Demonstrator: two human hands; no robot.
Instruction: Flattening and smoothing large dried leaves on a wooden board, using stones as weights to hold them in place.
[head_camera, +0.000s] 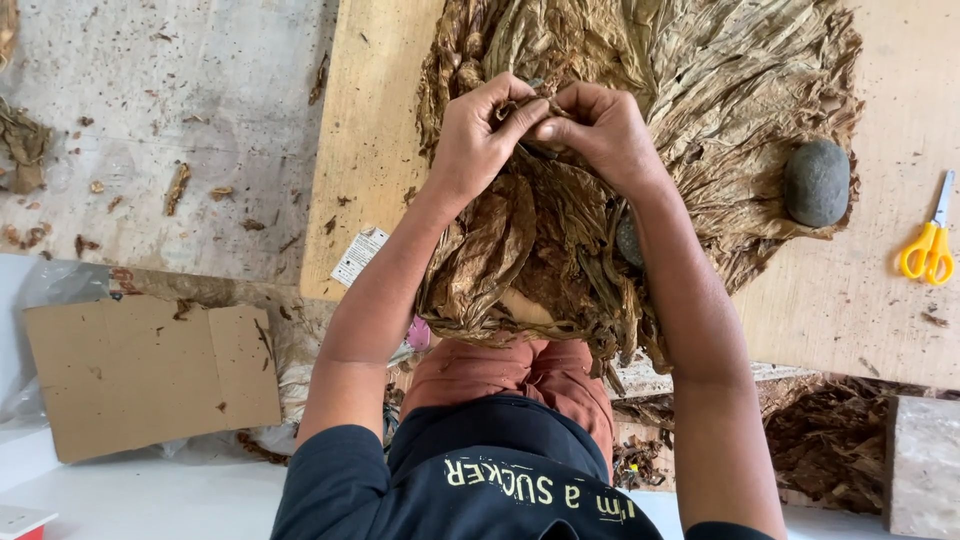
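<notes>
My left hand (478, 135) and right hand (600, 130) pinch closed together on a dry brown tobacco leaf (520, 215) atop the leaf pile (720, 90) on the pale wooden board (370, 120). A small white printed label (359, 256) lies at the board's left near edge, and a flat brown cardboard piece (150, 375) lies farther left.

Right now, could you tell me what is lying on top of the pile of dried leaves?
A grey stone rests on the pile of dried leaves near its right edge. A second stone peeks out beside the right forearm, mostly covered. Both hands pinch a leaf; whatever lies beneath them is hidden.
</notes>
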